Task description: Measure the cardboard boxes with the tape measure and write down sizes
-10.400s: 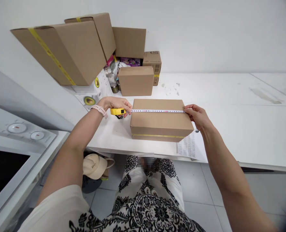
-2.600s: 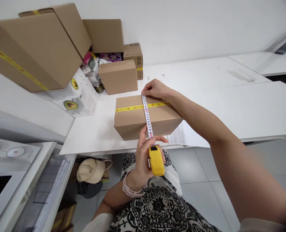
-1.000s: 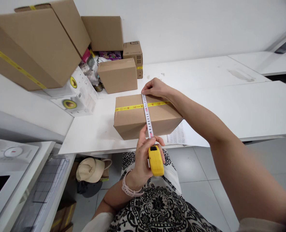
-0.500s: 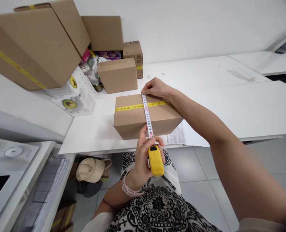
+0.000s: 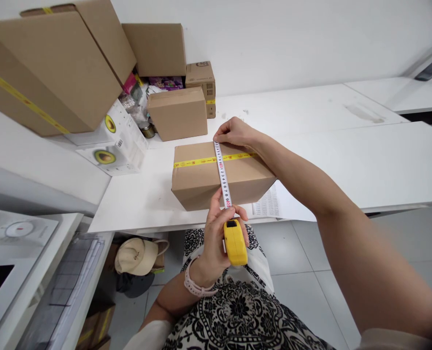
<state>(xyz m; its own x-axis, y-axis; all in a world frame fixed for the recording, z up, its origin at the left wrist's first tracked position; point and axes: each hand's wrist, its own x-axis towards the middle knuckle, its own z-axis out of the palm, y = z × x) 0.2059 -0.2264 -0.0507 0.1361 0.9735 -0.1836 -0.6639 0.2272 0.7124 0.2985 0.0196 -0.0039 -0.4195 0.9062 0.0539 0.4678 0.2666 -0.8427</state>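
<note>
A brown cardboard box (image 5: 197, 180) with a strip of yellow printed tape along its top lies on the white table. My left hand (image 5: 216, 233), in front of the box, is closed around a yellow tape measure (image 5: 236, 245); one finger reaches up against the box's near edge. The white measuring blade (image 5: 221, 170) runs out of the case and across the box top, crossing the yellow tape. At the far top edge, my right hand (image 5: 234, 132) pinches the blade's end against the box. Its hook is hidden under the fingers.
A printed sheet (image 5: 269, 201) lies partly under the box's right side. Behind and left stand a smaller carton (image 5: 179, 116), large taped cartons (image 5: 48, 68) and a white avocado-printed box (image 5: 117, 150). The table's front edge (image 5: 146, 226) runs just before me; a cap (image 5: 135, 255) sits below.
</note>
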